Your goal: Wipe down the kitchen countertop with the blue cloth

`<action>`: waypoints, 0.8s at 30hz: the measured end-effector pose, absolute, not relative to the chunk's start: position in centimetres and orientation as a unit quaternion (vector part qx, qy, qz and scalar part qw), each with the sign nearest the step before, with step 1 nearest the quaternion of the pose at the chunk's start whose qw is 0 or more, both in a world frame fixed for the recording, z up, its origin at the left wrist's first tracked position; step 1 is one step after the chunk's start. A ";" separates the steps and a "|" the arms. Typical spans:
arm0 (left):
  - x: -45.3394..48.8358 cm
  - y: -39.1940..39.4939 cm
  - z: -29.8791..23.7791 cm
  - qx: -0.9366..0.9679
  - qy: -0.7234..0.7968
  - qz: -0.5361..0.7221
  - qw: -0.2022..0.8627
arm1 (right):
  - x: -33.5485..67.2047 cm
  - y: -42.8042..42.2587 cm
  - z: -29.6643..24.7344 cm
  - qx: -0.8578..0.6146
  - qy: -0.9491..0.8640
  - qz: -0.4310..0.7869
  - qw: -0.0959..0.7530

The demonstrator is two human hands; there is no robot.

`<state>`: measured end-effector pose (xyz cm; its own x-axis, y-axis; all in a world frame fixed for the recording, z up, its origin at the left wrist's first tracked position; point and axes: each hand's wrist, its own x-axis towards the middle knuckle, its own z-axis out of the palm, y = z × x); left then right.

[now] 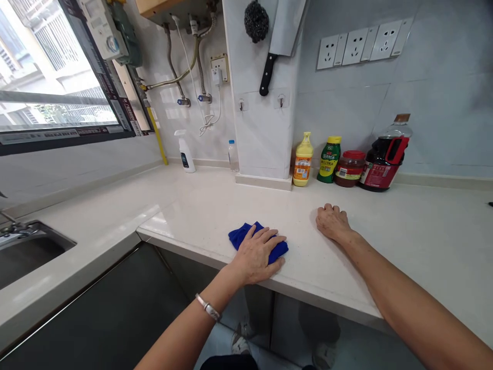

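My left hand [259, 253] lies flat with fingers stretched out on a blue cloth [241, 234], pressing it onto the pale countertop [423, 231] near the front edge. A bracelet circles that wrist. To the right, my right hand [332, 221] rests on the bare counter with its fingers curled under; nothing shows in them.
Against the back wall stand a yellow bottle [303, 160], a green bottle [329, 159], a red-lidded jar [349, 168] and a dark jug [385, 159]. A spray bottle [185, 151] and a small clear bottle [232, 155] stand left of the pillar. A cleaver [279, 41] hangs above. A sink [26, 252] lies far left.
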<state>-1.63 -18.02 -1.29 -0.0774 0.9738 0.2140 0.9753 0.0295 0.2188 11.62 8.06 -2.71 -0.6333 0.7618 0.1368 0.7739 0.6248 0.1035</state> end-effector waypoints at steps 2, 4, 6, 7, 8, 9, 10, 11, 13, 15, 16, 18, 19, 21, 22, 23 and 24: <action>-2.4 -19.1 -1.1 -0.682 -0.715 -0.153 -0.009 | 11.5 8.1 -2.6 -0.430 -0.899 -0.075 0.037; -3.4 -20.1 -0.9 -0.683 -0.716 -0.145 -0.015 | 11.4 8.2 -2.6 -0.429 -0.899 -0.074 0.037; -4.6 -21.0 -0.8 -0.678 -0.723 -0.131 -0.017 | 11.4 8.2 -2.5 -0.426 -0.901 -0.074 0.039; -5.3 -21.3 -0.7 -0.674 -0.728 -0.125 -0.016 | 11.4 8.2 -2.5 -0.425 -0.901 -0.075 0.039; -6.0 -21.6 -0.7 -0.668 -0.734 -0.121 -0.013 | 11.5 8.2 -2.5 -0.426 -0.901 -0.076 0.038; -6.8 -21.9 -0.7 -0.661 -0.741 -0.118 -0.009 | 11.5 8.2 -2.6 -0.427 -0.900 -0.078 0.037; -7.6 -22.2 -0.7 -0.653 -0.748 -0.116 -0.004 | 11.6 8.2 -2.6 -0.428 -0.900 -0.080 0.036; -8.3 -22.4 -0.8 -0.646 -0.755 -0.114 0.002 | 11.7 8.2 -2.7 -0.428 -0.899 -0.083 0.035; -9.9 -22.9 -0.8 -0.632 -0.767 -0.113 0.014 | 11.8 8.2 -2.7 -0.426 -0.900 -0.085 0.035; -11.4 -23.4 -0.8 -0.613 -0.781 -0.116 0.028 | 11.8 8.1 -2.7 -0.425 -0.901 -0.085 0.035; -12.1 -23.7 -0.8 -0.601 -0.790 -0.117 0.035 | 11.9 8.1 -2.7 -0.425 -0.901 -0.085 0.035; -13.4 -24.2 -0.6 -0.571 -0.811 -0.117 0.044 | 11.9 8.0 -2.6 -0.424 -0.901 -0.085 0.033; -14.1 -24.5 -0.5 -0.557 -0.822 -0.115 0.046 | 12.0 8.0 -2.6 -0.424 -0.901 -0.087 0.032; -15.5 -25.0 -0.3 -0.530 -0.840 -0.107 0.047 | 12.0 7.9 -2.5 -0.424 -0.901 -0.092 0.029; -16.3 -25.3 -0.3 -0.517 -0.848 -0.103 0.048 | 12.0 7.9 -2.4 -0.424 -0.900 -0.095 0.028; -17.1 -25.5 -0.3 -0.505 -0.856 -0.098 0.050 | 12.1 7.9 -2.4 -0.425 -0.899 -0.097 0.027; -17.9 -25.8 -0.3 -0.493 -0.863 -0.094 0.053 | 12.1 7.9 -2.4 -0.425 -0.899 -0.099 0.025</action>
